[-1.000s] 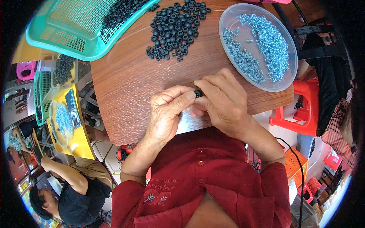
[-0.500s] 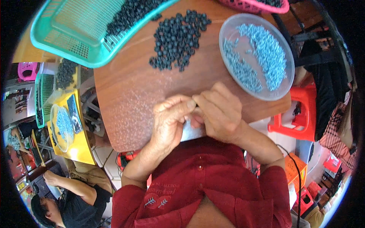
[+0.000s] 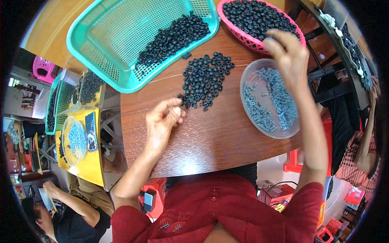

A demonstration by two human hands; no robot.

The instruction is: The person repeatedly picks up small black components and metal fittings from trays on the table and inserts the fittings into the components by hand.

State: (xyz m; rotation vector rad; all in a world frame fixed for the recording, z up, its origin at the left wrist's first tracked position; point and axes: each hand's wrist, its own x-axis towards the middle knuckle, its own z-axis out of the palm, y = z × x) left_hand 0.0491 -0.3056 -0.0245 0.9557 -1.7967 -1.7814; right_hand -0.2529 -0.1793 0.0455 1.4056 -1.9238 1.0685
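Left hand (image 3: 161, 123) by the black pile (image 3: 206, 81), right hand (image 3: 291, 58) at the pink basket (image 3: 239, 34)

The wood-grain surface (image 3: 235, 133) carries everything. On its far left sits the green basket (image 3: 99, 77), black pieces heaped on its right side. The pink basket, filled with black pieces, is at the far right; the clear bowl (image 3: 268, 106) of blue pieces lies just nearer the person, under the right wrist. Between green basket and bowl is the loose black pile, its long axis slanting from far right to near left, that near end at the left fingertips. So the left hand is the nearer to it. Of the hands, the left is loosely curled, thumb close to forefinger; the right, blurred, has its fingers half bent by the pink rim. Whether either grips a piece, I cannot tell.
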